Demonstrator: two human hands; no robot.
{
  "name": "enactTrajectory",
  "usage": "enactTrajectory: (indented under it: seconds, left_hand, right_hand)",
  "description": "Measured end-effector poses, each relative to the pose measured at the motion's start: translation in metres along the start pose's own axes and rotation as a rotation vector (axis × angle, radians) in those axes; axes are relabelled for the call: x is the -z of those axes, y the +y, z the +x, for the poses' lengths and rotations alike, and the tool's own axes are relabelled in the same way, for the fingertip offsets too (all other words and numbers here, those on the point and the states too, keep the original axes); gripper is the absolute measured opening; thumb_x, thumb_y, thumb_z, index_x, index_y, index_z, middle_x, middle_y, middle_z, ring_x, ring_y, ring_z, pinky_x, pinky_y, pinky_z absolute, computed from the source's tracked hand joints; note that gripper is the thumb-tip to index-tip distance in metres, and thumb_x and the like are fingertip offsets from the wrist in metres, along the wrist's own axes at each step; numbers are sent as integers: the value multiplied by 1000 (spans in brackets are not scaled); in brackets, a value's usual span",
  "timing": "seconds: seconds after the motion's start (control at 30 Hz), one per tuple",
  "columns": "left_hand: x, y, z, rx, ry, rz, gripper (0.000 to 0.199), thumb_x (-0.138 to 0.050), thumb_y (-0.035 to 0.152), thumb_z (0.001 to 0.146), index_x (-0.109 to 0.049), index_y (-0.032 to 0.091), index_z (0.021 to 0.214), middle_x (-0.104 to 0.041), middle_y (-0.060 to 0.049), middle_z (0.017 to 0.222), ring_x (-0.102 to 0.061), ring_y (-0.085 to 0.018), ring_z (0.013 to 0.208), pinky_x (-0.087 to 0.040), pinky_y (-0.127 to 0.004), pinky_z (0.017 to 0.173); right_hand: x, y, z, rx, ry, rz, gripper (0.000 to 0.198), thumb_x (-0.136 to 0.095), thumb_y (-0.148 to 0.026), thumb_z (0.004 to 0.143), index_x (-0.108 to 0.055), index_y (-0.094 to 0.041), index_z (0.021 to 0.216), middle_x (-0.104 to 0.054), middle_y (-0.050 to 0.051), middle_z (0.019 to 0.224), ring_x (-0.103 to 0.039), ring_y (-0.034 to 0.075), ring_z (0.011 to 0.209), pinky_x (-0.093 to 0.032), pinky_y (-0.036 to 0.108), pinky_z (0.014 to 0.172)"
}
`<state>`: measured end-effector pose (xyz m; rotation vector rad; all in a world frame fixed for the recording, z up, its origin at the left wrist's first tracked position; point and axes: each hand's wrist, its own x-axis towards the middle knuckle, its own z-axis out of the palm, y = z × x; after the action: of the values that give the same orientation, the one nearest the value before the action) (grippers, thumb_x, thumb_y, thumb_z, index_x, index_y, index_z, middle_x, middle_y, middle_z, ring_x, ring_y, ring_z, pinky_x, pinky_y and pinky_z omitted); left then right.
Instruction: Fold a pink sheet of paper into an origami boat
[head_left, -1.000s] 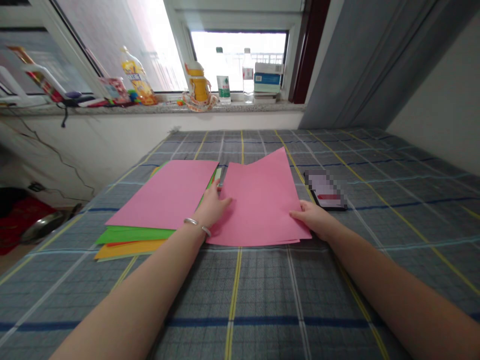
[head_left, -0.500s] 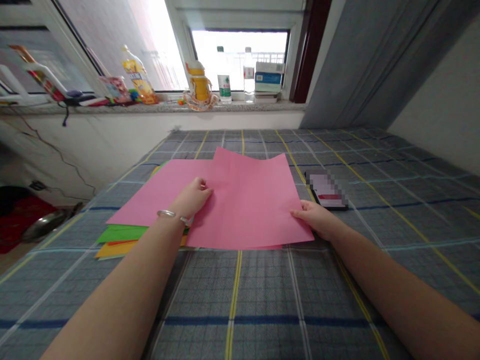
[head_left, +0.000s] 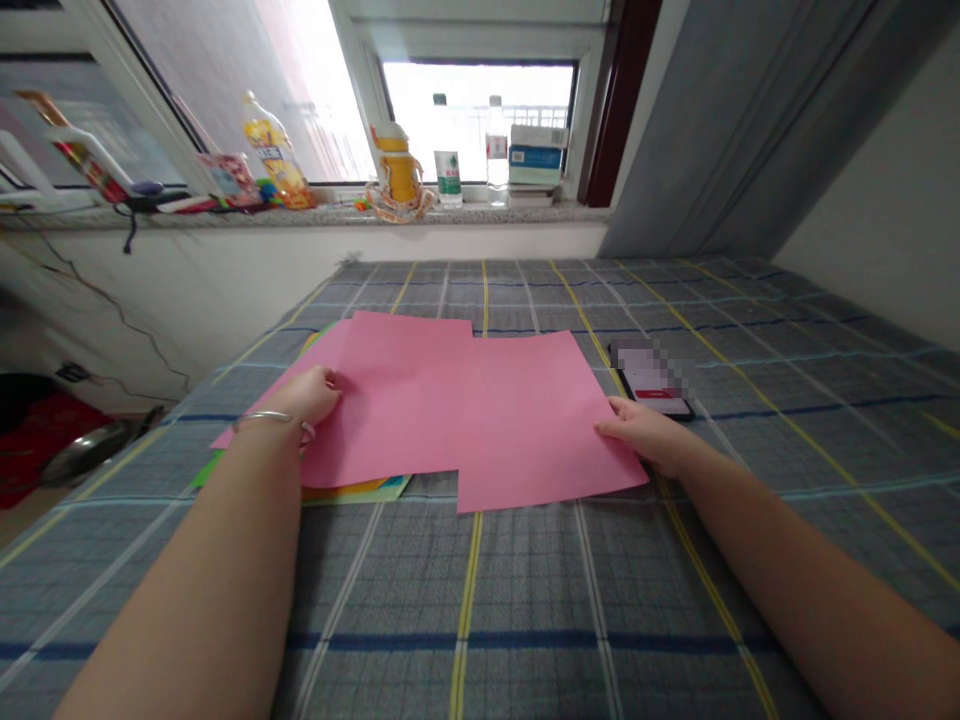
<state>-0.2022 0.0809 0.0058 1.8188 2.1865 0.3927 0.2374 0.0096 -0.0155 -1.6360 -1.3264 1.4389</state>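
My left hand [head_left: 316, 396] is closed on the left edge of a pink sheet of paper [head_left: 401, 395], fingertips partly hidden. A second pink sheet [head_left: 544, 420] lies to the right, its left side meeting or overlapping the first; which is on top is hard to tell. My right hand [head_left: 637, 430] pinches its right edge, thumb on top and fingers below. Under the left sheet, more pink paper [head_left: 319, 350] shows, with green paper [head_left: 206, 472] and orange paper [head_left: 352, 492] at the stack's near edge. A silver bracelet [head_left: 262, 416] circles my left wrist.
A phone [head_left: 651, 380] with a blurred screen lies just beyond my right hand. Everything rests on a grey plaid cloth [head_left: 420, 600]. Behind, a windowsill [head_left: 322, 214] carries a yellow flask [head_left: 400, 175], several bottles and boxes [head_left: 536, 160].
My left hand has moved left with one pink sheet, drawing it off the other and over the stack. My right hand has shifted slightly right and nearer, still pinching its sheet.
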Motion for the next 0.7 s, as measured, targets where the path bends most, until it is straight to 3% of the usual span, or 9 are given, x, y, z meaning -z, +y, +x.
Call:
enactTrajectory:
  seconds: [0.23,0.37,0.47,0.57,0.6,0.7]
  left_hand:
    - [13,3,-8,179,-77,192,37,-44,25,87,-50,20,123,-60,1,69,-53,-13,56,-41,-23,60]
    - [12,14,-11,247,-58,298,37,-43,26,85,-56,15,119,-65,-8,75,-61,-21,71,-46,-31,67]
    - [9,25,-15,273,4,344,42,-31,28,90,-55,8,119,-65,-18,103,-61,-28,93,-47,-38,76]
    - [-1,38,-21,321,150,393,55,-11,30,95,-40,3,135,-46,-26,133,-49,-38,117,-42,-51,87]
    - [-7,44,-23,274,187,410,54,-12,30,95,-37,8,138,-37,-22,143,-43,-38,123,-39,-52,92]
    - [-32,66,-29,-167,161,506,54,-27,35,94,-30,14,144,-29,-17,150,-34,-32,133,-30,-47,105]
  right_hand:
    - [11,1,1,30,56,-278,18,-58,-22,75,-57,-15,93,-68,9,90,-63,18,71,-44,22,52]
    - [16,3,5,65,11,-537,15,-58,-28,79,-60,-13,83,-69,9,83,-61,17,65,-39,22,48]
    - [16,2,5,64,4,-636,21,-59,-32,79,-62,-13,86,-70,10,85,-63,19,69,-40,23,50]
    - [14,0,4,70,38,-734,25,-60,-36,79,-63,-12,86,-70,11,87,-64,20,71,-40,24,51]
    - [13,0,4,73,37,-749,26,-60,-37,79,-63,-12,87,-70,11,88,-64,20,71,-40,24,51]
    - [13,1,4,79,33,-757,28,-60,-38,79,-63,-13,91,-70,12,91,-64,20,71,-41,24,51]
